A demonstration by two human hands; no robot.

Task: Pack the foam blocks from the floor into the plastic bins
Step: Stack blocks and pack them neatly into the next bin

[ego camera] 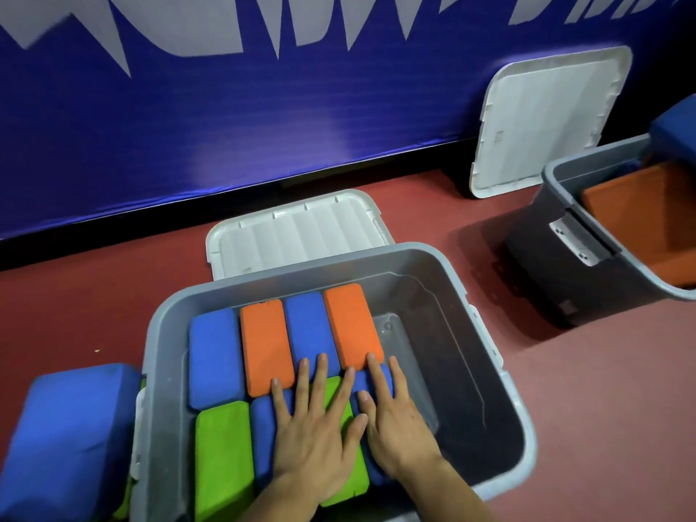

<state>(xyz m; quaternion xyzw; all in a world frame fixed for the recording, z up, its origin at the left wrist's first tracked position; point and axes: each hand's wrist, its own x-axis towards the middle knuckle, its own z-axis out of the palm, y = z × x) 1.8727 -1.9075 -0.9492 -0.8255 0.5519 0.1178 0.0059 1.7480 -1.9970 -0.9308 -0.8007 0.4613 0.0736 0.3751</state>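
Observation:
A grey plastic bin (493, 374) stands on the floor below me. Foam blocks stand packed on edge in its left part: a blue block (214, 356), an orange block (265, 344), another blue one, an orange block (352, 325), and a green block (224, 457) in the near row. My left hand (314, 435) lies flat with spread fingers on a green block (335, 393) and a blue one. My right hand (391, 420) presses flat on a blue block (376, 378) at the row's right end. The bin's right part shows bare bottom.
A white lid (297, 231) lies behind the bin, and a second lid (546, 118) leans on the blue wall. A second grey bin (610, 254) at right holds an orange block (640, 212). A large blue foam block (64, 446) lies left of the bin on the red floor.

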